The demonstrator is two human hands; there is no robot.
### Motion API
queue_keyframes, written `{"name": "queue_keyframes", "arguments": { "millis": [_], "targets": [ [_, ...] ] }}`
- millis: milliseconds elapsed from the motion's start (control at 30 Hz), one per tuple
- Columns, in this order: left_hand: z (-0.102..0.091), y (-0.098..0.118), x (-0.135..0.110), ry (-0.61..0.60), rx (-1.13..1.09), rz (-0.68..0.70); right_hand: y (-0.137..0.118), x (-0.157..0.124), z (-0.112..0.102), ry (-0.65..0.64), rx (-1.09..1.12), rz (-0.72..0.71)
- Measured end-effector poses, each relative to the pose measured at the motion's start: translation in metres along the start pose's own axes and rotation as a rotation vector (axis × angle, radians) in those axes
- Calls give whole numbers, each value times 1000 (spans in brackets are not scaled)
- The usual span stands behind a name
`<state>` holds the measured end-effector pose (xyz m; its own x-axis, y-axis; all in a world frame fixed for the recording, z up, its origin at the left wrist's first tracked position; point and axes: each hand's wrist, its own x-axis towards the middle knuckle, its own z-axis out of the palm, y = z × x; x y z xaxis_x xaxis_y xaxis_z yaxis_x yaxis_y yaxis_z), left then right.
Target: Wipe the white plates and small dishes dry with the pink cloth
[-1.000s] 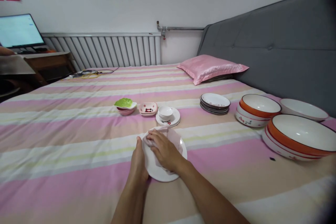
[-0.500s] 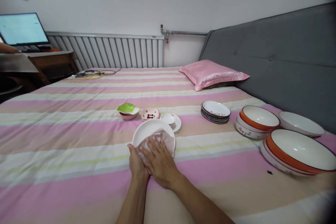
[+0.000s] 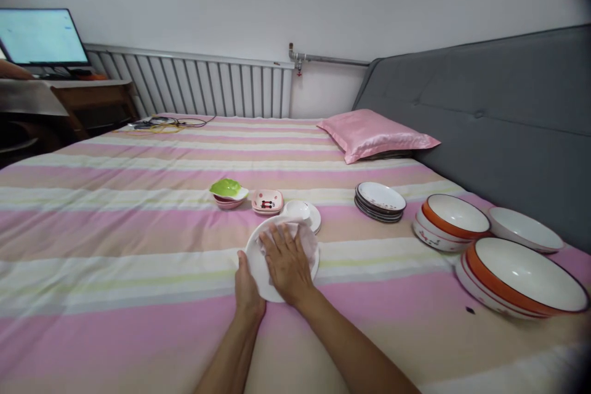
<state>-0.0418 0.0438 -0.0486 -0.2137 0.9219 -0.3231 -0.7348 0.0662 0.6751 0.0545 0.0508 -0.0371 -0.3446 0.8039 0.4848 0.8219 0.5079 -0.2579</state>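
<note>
A white plate (image 3: 257, 265) is tilted up above the striped bed. My left hand (image 3: 247, 291) grips its near left rim, thumb on the face. My right hand (image 3: 285, 261) lies flat with fingers spread, pressing a pale pink cloth (image 3: 308, 240) against the plate's face. Just behind the plate stand a stack of small white saucers with a little cup (image 3: 299, 210), a pink patterned dish (image 3: 267, 201) and a green leaf-shaped dish (image 3: 228, 188) on a pink one.
A stack of dark-rimmed plates (image 3: 380, 199) lies right of centre. Orange-rimmed bowls (image 3: 450, 214) and a larger one (image 3: 524, 274) sit at the right by a white bowl (image 3: 525, 229). A pink pillow (image 3: 376, 133), grey headboard, radiator, cables (image 3: 161, 124), and a monitor (image 3: 39, 37) at far left.
My right hand slid the cloth across the plate, from the upper left down and back up the face. The plate tipped and shifted in my left hand. The camera view drifted slightly.
</note>
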Motion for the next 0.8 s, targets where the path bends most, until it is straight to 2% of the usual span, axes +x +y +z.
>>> {"name": "queue_keyframes", "arguments": {
  "millis": [100,200,367,533,667,800],
  "targets": [
    [0,-1,1,70,35,-8,7,-6,0,49,-10,133],
    [3,6,1,75,-2,20,10,-9,-1,27,-6,141],
    [2,24,3,122,-102,67,-2,-11,-2,-67,86,1],
    [-6,34,4,89,-213,86,-17,-17,-1,-147,122,-205],
    [-4,31,-5,137,-251,3,-20,-18,-1,-148,109,-330],
    [4,23,-20,190,-226,-121,-16,-16,-3,-177,112,-362]
  ]
}}
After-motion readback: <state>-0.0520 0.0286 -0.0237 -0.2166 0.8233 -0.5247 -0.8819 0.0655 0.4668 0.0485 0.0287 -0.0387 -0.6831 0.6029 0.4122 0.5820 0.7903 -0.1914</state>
